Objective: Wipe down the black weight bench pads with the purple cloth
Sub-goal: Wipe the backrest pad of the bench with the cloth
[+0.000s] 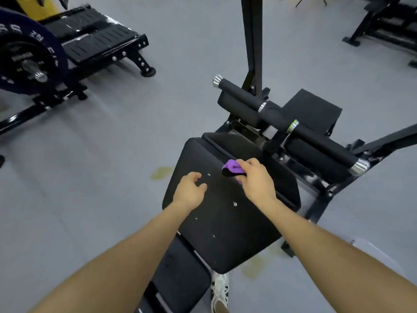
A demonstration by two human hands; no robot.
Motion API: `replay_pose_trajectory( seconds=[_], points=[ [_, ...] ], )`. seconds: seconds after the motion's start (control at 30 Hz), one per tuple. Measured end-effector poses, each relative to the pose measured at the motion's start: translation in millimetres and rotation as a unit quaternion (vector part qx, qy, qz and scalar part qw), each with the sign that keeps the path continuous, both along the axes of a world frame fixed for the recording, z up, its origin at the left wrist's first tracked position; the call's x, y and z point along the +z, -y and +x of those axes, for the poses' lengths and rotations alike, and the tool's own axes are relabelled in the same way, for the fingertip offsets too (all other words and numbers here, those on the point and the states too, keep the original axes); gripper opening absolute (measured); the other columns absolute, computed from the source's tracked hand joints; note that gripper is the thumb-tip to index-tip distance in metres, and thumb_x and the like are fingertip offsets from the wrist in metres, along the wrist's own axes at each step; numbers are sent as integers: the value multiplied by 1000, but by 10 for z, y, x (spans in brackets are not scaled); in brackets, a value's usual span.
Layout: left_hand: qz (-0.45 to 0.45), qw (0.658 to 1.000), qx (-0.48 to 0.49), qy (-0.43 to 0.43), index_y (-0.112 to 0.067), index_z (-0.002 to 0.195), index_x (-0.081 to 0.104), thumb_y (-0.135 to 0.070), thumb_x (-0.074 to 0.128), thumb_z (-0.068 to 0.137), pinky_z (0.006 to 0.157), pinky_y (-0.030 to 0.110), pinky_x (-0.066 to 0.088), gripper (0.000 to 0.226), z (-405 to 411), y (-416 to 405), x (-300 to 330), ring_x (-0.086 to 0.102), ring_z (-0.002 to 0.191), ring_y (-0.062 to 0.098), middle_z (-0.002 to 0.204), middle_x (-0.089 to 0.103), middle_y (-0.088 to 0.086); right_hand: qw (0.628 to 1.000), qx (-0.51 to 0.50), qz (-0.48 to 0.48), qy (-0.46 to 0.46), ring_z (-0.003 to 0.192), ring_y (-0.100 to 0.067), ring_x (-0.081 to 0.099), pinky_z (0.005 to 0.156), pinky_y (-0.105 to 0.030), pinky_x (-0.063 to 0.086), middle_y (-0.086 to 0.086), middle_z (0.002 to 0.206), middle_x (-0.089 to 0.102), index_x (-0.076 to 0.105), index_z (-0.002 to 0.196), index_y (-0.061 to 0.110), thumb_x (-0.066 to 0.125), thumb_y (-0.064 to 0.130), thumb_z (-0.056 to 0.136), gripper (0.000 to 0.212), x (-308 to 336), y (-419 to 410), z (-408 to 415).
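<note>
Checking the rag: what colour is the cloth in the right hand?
Purple cloth, bunched in the right hand; head view.

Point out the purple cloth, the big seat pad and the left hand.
purple cloth [233, 166]: head view, bunched purple top.
seat pad [223, 224]: head view, bare middle.
left hand [189, 191]: head view, back of hand.

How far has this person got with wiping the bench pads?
Early, it seems. Nothing looks finished: the big pad still carries several pale specks. In hand: the right hand presses the purple cloth on that pad's far edge, while the left hand hovers empty. Left: the rest of this pad, the lower pad nearer the person, and the roller pads beyond.
</note>
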State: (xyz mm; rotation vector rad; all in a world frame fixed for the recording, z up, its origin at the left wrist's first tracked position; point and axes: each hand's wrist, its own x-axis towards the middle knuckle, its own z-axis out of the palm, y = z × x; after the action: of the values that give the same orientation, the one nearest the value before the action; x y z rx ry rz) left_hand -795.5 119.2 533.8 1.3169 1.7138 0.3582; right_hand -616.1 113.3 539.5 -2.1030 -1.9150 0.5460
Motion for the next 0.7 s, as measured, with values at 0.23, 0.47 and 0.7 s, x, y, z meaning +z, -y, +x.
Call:
replay_pose_trajectory(
  seconds=[0.23, 0.47, 0.7],
  points=[
    [53, 996, -20, -61, -16, 139, 38, -15, 52, 92, 105, 33, 35, 49, 5, -583, -543, 43, 129, 20, 144, 38, 2, 999, 39, 29, 12, 111, -23, 47, 80, -33, 51, -3, 133, 45, 41, 140, 22, 55, 8, 91, 53, -555, -693, -124],
    [116, 986, -62, -98, -20, 145, 30, -11, 55, 90, 109, 33, 34, 61, -100, -866, -946, 31, 138, 16, 152, 26, -2, 961, 200, 2, 191, 95, -32, 58, 32, -25, 44, -13, 114, 59, 70, 101, 15, 92, 10, 11, 93, -759, -450, -64],
    [149, 981, -75, -94, -24, 145, 28, -13, 57, 88, 103, 34, 40, 65, -340, -876, -1256, 35, 135, 14, 152, 25, -7, 915, 294, 73, 265, 89, -35, 66, 35, -27, 45, -15, 104, 67, 73, 94, 12, 91, 15, 40, 57, -783, -1174, -701]
  ],
)
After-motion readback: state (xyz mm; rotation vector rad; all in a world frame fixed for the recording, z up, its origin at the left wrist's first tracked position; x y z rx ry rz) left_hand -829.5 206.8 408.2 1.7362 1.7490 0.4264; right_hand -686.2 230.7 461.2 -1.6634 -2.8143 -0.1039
